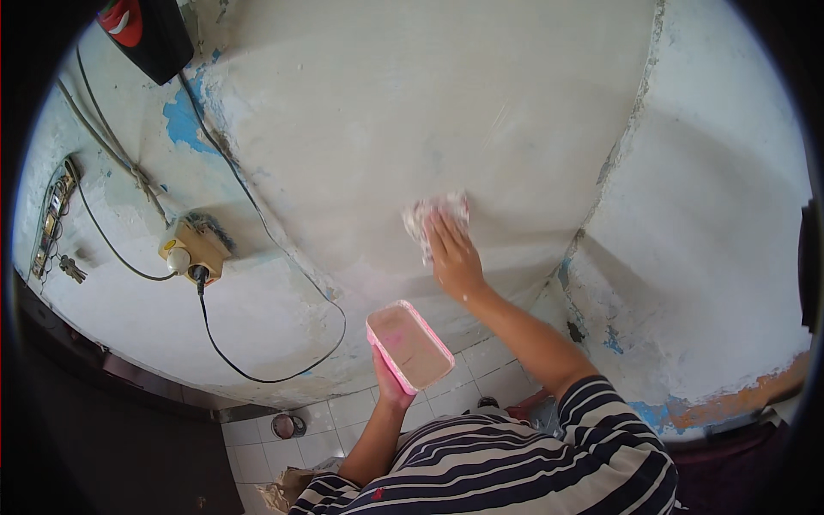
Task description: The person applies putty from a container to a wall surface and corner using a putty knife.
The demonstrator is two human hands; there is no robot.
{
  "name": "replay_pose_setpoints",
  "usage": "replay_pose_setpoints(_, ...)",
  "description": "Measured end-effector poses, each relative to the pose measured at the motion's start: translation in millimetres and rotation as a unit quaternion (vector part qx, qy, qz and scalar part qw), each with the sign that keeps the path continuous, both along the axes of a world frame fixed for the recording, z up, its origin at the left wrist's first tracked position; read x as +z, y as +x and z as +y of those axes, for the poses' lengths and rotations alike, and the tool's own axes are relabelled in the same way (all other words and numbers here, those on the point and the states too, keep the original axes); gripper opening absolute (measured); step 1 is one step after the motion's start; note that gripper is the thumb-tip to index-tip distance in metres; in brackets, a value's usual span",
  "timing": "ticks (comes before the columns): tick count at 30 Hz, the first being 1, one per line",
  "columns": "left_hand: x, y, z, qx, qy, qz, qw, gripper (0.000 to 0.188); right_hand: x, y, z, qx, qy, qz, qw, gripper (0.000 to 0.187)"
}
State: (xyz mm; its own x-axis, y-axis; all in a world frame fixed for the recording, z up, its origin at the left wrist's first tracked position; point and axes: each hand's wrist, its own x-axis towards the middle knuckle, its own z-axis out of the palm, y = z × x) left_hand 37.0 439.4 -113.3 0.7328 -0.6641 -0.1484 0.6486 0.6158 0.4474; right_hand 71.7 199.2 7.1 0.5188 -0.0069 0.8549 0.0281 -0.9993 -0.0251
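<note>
My left hand (392, 382) is wrapped round the side of a pink rectangular tub (446, 359), holding it in front of my body. Cloudy, brownish-pink liquid fills much of the tub. Farther up, my right hand (453, 257) presses a crumpled, whitish cloth (419, 221) with reddish patches against the wall (360, 146). Its fingers lie over the cloth, and small white specks show near the wrist. The wall surface is pale grey-beige and patchy, with some scratches above the cloth.
On the left wall hangs a beige socket box (196, 251) with plugs and dangling black cables. A black-and-red device (154, 39) is at the upper left, keys (72, 269) below a narrow rack (53, 219). A small cup (287, 426) stands on the white floor tiles (322, 445). Blue paint peels near the right corner.
</note>
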Motion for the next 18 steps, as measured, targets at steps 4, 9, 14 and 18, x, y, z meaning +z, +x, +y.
replay_pose_setpoints(4, 2.9, 3.6, -0.1, 0.026, -0.01, -0.018, 0.999, 0.068, 25.8, -29.4, -4.8, 0.008, 0.071, -0.085, 0.994, 0.052)
replay_pose_setpoints(9, 5.8, 0.4, 1.9, 0.003, -0.017, -0.002, 1.0, 0.067, 171.8, -20.0, -93.1, -0.102, -0.012, -0.249, 0.963, 0.056)
replay_pose_setpoints(14, -0.2, 7.3, -1.6, 0.013, -0.003, -0.001, 1.0, 0.068, 79.7, 17.9, -88.7, -0.083, 0.041, -0.143, 0.985, 0.057)
replay_pose_setpoints(18, -2.5, 9.8, 0.2, 0.002, 0.002, 0.001, 1.0, 0.07, -38.9, -9.8, -24.1, -0.009, 0.057, -0.006, 0.998, 0.051)
